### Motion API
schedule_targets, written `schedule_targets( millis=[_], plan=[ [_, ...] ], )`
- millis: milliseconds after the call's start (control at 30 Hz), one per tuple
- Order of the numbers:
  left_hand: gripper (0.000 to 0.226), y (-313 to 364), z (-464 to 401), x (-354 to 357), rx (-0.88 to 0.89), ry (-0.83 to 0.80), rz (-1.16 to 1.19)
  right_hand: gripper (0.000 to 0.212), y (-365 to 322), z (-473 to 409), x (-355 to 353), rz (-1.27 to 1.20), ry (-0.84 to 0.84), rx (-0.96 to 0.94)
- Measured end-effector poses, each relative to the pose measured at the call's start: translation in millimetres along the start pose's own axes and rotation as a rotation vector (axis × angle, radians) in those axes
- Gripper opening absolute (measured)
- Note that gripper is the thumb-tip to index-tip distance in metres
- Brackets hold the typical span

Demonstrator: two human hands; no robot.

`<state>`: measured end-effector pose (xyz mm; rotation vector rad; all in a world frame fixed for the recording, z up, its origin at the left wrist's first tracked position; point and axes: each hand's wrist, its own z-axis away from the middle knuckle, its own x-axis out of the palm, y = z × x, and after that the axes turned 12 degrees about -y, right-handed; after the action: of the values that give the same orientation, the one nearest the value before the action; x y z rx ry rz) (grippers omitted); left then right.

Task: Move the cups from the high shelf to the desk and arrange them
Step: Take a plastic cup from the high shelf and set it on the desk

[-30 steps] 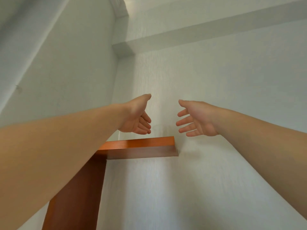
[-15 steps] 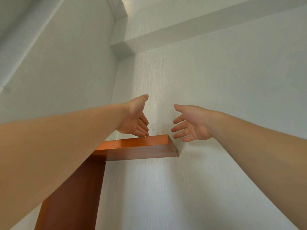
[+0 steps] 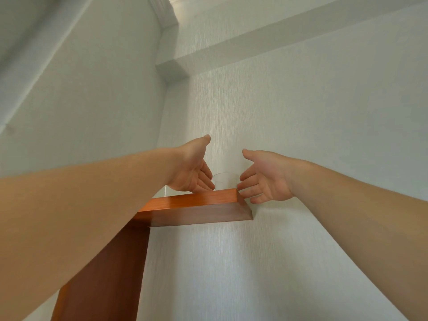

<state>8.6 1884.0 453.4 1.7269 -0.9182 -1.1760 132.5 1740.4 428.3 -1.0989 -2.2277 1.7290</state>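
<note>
Your reference point is the wooden shelf [image 3: 196, 200], an orange-brown board fixed high on the pale textured wall [image 3: 301, 112]. You see it from below: its front edge and its darker underside are visible, and its top surface is not.

On top of the shelf, near its right-hand end and close to the wall, stands one clear cup [image 3: 225, 183]. It is upright. Only its upper part and rim show above the shelf's front edge; the base is hidden. Because it is transparent, its outline is faint against the wall. You cannot tell from this view whether further cups stand on the shelf behind your left arm.

Your left hand [image 3: 191, 172] is raised above the shelf's front edge, just left of the cup. Its fingers are extended and spread, the thumb lifted clear above them. It holds nothing. The fingertips lie very close to the cup's left side; contact cannot be confirmed.

Your right hand [image 3: 264, 177] is raised just off the shelf's right-hand end, to the right of the cup. Its fingers are likewise extended and spread, the palm turned toward the cup, the thumb up. It holds nothing. Its fingertips reach close to the cup's right side and the shelf's corner; contact cannot be confirmed.

Below the shelf, a dark brown wooden upright [image 3: 104, 274] runs down from its left part.
</note>
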Motion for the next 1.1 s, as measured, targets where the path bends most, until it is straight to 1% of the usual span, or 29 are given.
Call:
schedule_targets(
  millis=[267, 700, 1100],
  plan=[
    [0.106, -0.1, -1.1, -3.6, 0.027, 0.038, -0.011, 0.078, -0.8, 0.7, 6.1, -0.040, 0.031, -0.033],
    [0.094, 2.2, 1.2, -0.6, 0.102, 0.109, -0.016, 0.072, -5.3, 3.2, 5.0, -0.095, 0.080, -0.092],
    [0.085, 0.2, 6.6, 4.9, 0.192, 0.117, -0.038, 0.066, -4.5, 8.8, 3.3, -0.109, 0.105, -0.154]
  ],
)
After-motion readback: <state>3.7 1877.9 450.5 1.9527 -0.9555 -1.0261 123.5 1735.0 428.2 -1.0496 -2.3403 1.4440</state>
